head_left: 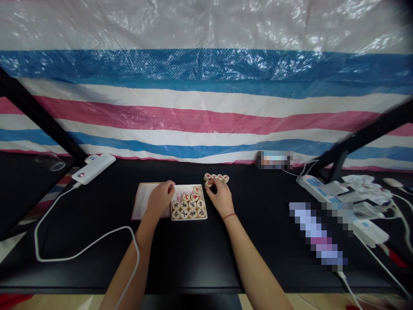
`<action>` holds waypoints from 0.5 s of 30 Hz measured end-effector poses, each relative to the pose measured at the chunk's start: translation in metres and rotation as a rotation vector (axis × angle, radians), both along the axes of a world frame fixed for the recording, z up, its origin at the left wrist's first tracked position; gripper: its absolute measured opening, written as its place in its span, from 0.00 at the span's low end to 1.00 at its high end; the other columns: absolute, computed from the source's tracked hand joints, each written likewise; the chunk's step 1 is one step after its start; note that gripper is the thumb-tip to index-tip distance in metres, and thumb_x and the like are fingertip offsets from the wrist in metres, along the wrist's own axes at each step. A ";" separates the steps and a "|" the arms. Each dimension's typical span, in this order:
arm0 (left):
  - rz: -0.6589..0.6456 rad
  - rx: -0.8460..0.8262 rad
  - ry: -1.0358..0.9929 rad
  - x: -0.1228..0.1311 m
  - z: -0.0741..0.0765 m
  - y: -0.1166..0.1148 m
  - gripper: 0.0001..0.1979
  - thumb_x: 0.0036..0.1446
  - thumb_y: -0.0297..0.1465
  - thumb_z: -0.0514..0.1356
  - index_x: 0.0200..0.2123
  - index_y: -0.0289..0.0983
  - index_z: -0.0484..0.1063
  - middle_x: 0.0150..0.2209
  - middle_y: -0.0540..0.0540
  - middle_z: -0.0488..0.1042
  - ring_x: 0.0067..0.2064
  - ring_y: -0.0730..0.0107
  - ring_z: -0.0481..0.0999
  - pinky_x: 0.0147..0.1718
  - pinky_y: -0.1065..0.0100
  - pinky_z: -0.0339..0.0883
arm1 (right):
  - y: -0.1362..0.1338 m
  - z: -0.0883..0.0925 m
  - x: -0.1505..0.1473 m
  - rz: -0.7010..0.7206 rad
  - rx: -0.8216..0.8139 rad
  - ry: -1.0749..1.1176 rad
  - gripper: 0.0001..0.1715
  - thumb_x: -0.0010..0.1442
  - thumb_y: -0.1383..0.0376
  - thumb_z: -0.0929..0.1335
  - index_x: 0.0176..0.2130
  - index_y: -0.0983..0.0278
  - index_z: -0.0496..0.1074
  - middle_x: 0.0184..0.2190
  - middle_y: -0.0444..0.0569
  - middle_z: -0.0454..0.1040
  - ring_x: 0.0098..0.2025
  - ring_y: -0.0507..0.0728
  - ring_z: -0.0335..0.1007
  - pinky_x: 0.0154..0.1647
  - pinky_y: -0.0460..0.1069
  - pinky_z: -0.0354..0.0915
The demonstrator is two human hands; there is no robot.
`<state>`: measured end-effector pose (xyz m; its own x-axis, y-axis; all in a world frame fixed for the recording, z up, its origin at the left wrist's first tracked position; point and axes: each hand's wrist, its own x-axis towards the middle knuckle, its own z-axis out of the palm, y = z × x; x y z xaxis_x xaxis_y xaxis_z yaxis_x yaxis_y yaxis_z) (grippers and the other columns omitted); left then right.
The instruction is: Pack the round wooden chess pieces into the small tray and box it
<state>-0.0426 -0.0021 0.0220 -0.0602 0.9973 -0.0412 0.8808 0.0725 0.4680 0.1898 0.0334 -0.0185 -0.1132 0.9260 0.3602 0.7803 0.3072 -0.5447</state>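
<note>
A white box (189, 218) of Chinese chess pieces lies on the black table. Its near rows hold pieces with black characters (192, 213); several red-lettered pieces (195, 197) sit behind them, with pinkish printing on the bare bottom at the far left. My left hand (158, 199) is closed at the box's far left corner, over an open brownish lid or cover (142, 202) with a pale inner side; its fingertips partly hide the corner. To the right of the box, my right hand (221, 197) grips a red-lettered chess piece (208, 184), beside a short row of similar pieces (214, 176).
A white power bank-like device (93, 168) with a cable (64, 259) is at left, near a clear cup (53, 162). On the right are a blurred-out slim object (318, 234), power strips (318, 188), cables and plastic wrapping (361, 183). Striped sheeting (206, 116) hangs behind.
</note>
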 end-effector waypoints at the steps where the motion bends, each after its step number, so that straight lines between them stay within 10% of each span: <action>1: 0.001 0.001 0.005 0.001 0.000 0.000 0.13 0.61 0.30 0.50 0.43 0.40 0.73 0.36 0.46 0.76 0.38 0.65 0.74 0.36 0.68 0.61 | 0.000 0.000 0.000 0.011 0.014 -0.003 0.06 0.58 0.65 0.65 0.37 0.63 0.70 0.35 0.50 0.75 0.36 0.58 0.67 0.42 0.51 0.63; 15: 0.056 0.167 -0.050 0.002 -0.010 0.001 0.15 0.60 0.29 0.54 0.49 0.40 0.71 0.34 0.47 0.73 0.38 0.65 0.74 0.37 0.68 0.64 | 0.002 -0.011 -0.003 -0.042 0.087 0.033 0.07 0.59 0.63 0.66 0.37 0.62 0.70 0.33 0.49 0.75 0.34 0.58 0.68 0.38 0.51 0.63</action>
<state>-0.0411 -0.0014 0.0118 -0.1173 0.9858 0.1203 0.8530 0.0380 0.5206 0.1872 0.0359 -0.0293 -0.0614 0.8948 0.4422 0.7758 0.3216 -0.5429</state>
